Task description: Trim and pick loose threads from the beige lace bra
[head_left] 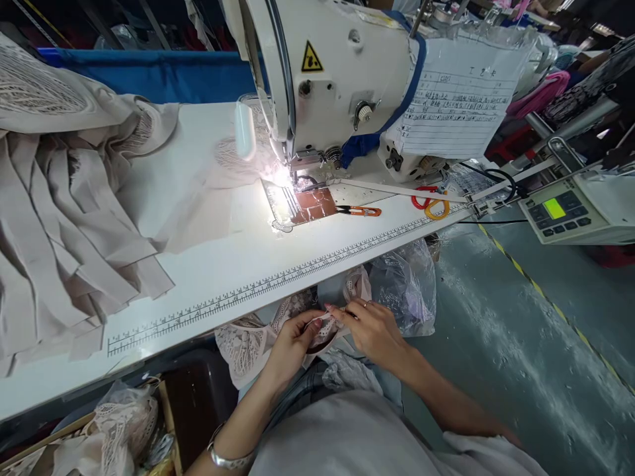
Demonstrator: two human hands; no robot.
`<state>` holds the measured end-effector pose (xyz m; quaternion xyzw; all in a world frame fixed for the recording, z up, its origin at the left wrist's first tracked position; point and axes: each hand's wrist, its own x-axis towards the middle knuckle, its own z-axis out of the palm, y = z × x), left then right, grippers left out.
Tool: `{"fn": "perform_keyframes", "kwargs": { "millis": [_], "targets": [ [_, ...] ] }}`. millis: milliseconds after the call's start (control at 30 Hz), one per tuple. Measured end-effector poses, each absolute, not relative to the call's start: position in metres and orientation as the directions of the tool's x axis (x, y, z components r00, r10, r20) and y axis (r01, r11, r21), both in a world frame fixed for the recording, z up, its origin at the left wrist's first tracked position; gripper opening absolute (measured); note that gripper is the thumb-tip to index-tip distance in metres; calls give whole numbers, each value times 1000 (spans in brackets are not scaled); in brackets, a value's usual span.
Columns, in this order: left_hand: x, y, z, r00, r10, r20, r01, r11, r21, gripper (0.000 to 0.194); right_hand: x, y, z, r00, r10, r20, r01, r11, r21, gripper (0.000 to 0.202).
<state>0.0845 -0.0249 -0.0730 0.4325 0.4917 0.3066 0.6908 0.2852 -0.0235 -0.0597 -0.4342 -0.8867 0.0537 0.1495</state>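
The left hand [296,334] and right hand [374,330] are pinching a pale lace garment [244,350] between their fingertips, its fabric spreading left of them (a sewing machine [337,86] is standing beyond the fingers on a white table [218,264])

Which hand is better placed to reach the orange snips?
Probably the right hand, being nearer the orange snips on the white table; but both it and the left hand hold the lace garment.
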Motion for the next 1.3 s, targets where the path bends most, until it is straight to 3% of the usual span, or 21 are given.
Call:
{"fn": "perform_keyframes", "kwargs": {
  "millis": [133,300,400,500,600,667,767,833,1000,1133,1200,1300],
  "targets": [
    [83,-26,-78,338,847,-410,-18,441,897,43,284,-23,-56,-593,774,221,760,629,-164,48],
    [84,-27,-78,320,842,-434,1,458,889,44,282,-24,-59,-580,783,225,766,618,-177,47],
    [89,-27,-76,326,848,-418,19,436,900,43,279,-27,-64,-538,818,204,760,575,-302,44],
    [95,-24,-75,326,872,-364,40,372,927,36,274,-30,-66,-467,870,156,673,464,-575,42],
    [98,-22,-76,338,883,-325,69,322,944,32,267,-27,-63,-371,928,-14,465,173,-868,37],
    [99,-21,-77,372,873,-316,80,309,948,34,263,-22,-60,-318,935,-157,213,-90,-973,33],
    [102,-21,-76,441,839,-319,73,321,944,42,257,-16,-59,-249,909,-335,-192,-386,-902,45],
    [105,-21,-75,472,819,-326,61,338,939,46,255,-12,-61,-215,893,-395,-292,-445,-846,61],
    [101,-21,-76,488,796,-358,40,389,920,51,280,11,-63,-85,925,-369,-296,-377,-878,67],
    [86,-22,-77,448,808,-383,31,414,910,51,319,32,-61,125,972,-199,-172,-177,-969,63],
    [82,-21,-75,440,815,-377,36,403,914,49,323,29,-60,79,993,-90,39,-94,-995,52],
    [83,-18,-70,449,824,-344,57,358,932,41,305,12,-61,-244,970,18,328,100,-939,34]
  ]
}}
